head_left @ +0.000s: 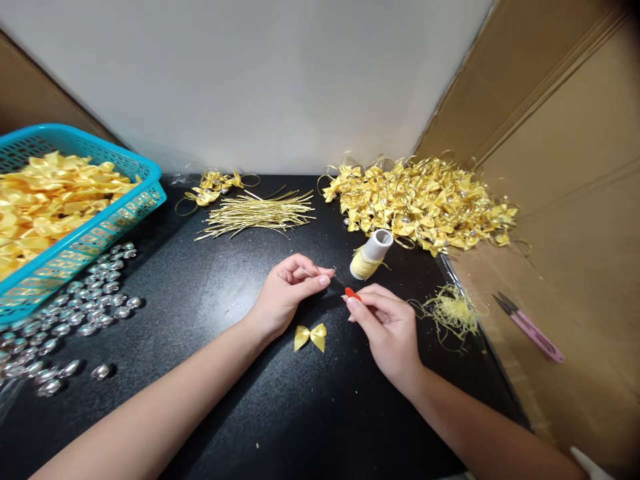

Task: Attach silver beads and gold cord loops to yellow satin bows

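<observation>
Just in front of the thread spool point(373, 255), the left hand point(290, 290) is closed in a pinch on a fine strand point(336, 280), too thin to tell thread from needle. The right hand point(387, 327) pinches a small red piece point(352, 293) at its fingertips. The two tips nearly meet. This fine joining probably goes best with both wrists resting on the bench point(210, 373) and only the fingertips moving. A yellow bow point(311, 337) lies on the near side of the spool, between the wrists. Open room lies on that near side and to the spool's left. To its right are thread scraps point(453, 313), the bench edge and pink snips point(530, 328). Behind it sits a heap of bows point(425, 203).
</observation>
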The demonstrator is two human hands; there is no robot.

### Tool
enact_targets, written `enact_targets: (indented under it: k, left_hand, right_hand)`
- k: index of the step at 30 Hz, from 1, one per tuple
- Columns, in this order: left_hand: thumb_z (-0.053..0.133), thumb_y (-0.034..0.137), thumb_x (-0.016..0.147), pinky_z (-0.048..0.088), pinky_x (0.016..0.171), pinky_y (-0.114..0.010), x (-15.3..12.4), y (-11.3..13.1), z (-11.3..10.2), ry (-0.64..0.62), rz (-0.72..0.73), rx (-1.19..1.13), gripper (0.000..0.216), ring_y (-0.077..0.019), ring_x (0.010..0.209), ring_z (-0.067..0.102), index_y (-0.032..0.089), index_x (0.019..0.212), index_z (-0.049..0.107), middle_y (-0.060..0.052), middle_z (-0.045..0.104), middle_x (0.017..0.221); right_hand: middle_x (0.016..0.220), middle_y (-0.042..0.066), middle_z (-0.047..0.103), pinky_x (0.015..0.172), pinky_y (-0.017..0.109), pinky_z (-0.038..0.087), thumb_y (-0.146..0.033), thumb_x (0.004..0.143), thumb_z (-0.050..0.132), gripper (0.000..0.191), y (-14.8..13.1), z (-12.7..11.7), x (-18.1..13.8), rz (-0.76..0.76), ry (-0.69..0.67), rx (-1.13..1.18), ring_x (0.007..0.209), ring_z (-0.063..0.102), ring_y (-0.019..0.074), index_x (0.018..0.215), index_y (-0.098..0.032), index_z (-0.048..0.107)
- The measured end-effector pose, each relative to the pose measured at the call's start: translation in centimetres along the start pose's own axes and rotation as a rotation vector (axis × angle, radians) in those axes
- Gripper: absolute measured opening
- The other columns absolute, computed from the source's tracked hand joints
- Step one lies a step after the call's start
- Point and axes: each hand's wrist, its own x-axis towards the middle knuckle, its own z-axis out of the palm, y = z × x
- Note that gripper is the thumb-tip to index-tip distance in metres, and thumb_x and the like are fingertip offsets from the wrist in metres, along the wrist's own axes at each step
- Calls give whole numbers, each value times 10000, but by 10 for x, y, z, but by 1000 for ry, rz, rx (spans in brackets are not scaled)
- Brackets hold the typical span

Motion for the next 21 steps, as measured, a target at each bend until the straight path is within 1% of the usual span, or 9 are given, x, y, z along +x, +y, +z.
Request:
enact_targets:
  k: [11,21]
  left_hand:
    - [866,173,601,511,759,-183,1,-1,0,6,6,-4,280,-100,785,714,172,682,599,11,763,729]
    - [869,199,591,513,804,-236,-1,-1,1,31,6,23,299,-131,813,717,174,683,586,5,760,737]
  right_hand:
    - [713,15,617,562,225,445,-244,857,641,179,2,1,1,10,4,0,638,557,104,704,-174,702]
    - [699,17,610,566,235,438,-253,860,637,201,2,1,0,7,0,-13,638,551,111,684,-173,692]
